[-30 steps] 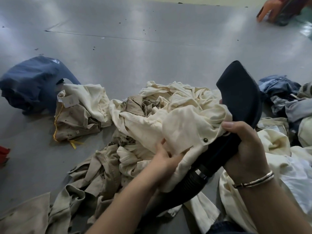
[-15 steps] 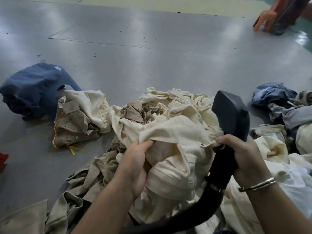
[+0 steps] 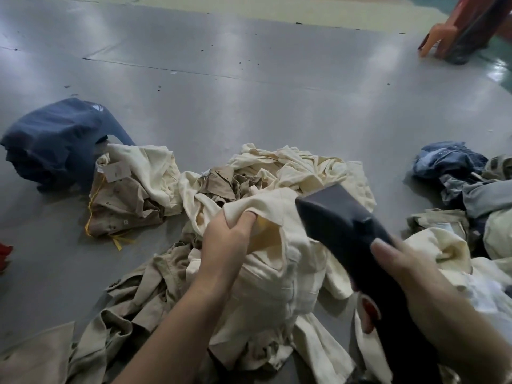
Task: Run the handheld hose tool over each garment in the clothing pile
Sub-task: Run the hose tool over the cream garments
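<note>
left hand [image 3: 225, 242] bunches up a fold of the cream shirt [image 3: 277, 273], fingers curled tight into the cloth, lifting it off the clothing pile [image 3: 155, 295]. right hand [image 3: 410, 270] is wrapped round the neck of the hose tool [image 3: 340, 217], and its wide dark head sits flat on the shirt just beyond the left hand's knuckles. so this looks like the pass over the cream shirt, mid-stroke. next call, i'd say: pull the cloth taut with the left hand so the head slides without snagging, then turn the shirt or swap it out. plenty waits: tan shirts [image 3: 124, 209] beyond the left hand, a navy garment [image 3: 55, 139] farther out that side, denim [image 3: 448, 162] past the right hand. containers? none in sight, everything lies loose on the grey floor [image 3: 249, 92].
</note>
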Demonstrator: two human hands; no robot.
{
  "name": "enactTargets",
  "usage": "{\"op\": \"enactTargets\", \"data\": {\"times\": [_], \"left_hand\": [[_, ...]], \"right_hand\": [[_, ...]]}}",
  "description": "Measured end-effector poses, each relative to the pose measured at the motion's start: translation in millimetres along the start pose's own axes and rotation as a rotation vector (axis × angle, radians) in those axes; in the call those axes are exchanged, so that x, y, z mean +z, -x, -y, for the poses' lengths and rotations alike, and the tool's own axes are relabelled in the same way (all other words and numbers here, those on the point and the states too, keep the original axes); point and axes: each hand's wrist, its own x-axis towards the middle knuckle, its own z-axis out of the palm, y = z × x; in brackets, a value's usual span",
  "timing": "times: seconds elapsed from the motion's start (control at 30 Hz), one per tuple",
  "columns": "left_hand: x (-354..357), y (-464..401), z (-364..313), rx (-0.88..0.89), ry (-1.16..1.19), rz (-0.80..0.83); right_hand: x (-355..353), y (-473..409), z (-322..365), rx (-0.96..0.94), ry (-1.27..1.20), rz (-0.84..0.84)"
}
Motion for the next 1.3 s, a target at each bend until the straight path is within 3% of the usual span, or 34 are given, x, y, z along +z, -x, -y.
{"op": "enactTargets", "data": {"times": [0.13,0.33,0.53,0.67,0.8,1.07,1.13,1.3], "left_hand": [[2.6,-3.7,-2.2,0.109,-0.213,-0.076],[4.5,3.6,9.8,0.415,-0.565,-0.029],[-1.6,-10.7,11.6,0.299,-0.646,-0.073],[-4.2,-11.7,10.6,0.299,-0.671,-0.085],[-3.3,-12.1,11.2,0.32,-0.681,-0.046],[-1.7,-10.0,17.0,0.33,-0.701,-0.002],[-4.6,-9.6,17.8,0.338,-0.708,0.013],[-3.2,-11.6,16.5,0.338,-0.712,0.001]], "right_hand": [[11.8,0.1,-9.7,0.03,0.29,0.104],[14.5,-12.3,-18.5,0.153,0.19,-0.061],[11.3,-13.9,-22.3,0.039,-0.004,-0.198],[6.5,-10.3,-16.3,0.17,-0.011,0.001],[14.6,-10.0,-23.1,0.239,0.166,0.128],[10.7,-21.6,-24.8,0.111,0.051,-0.227],[2.6,-20.3,-19.1,0.131,0.023,-0.252],[3.9,-13.4,-19.0,0.273,0.118,0.089]]}}
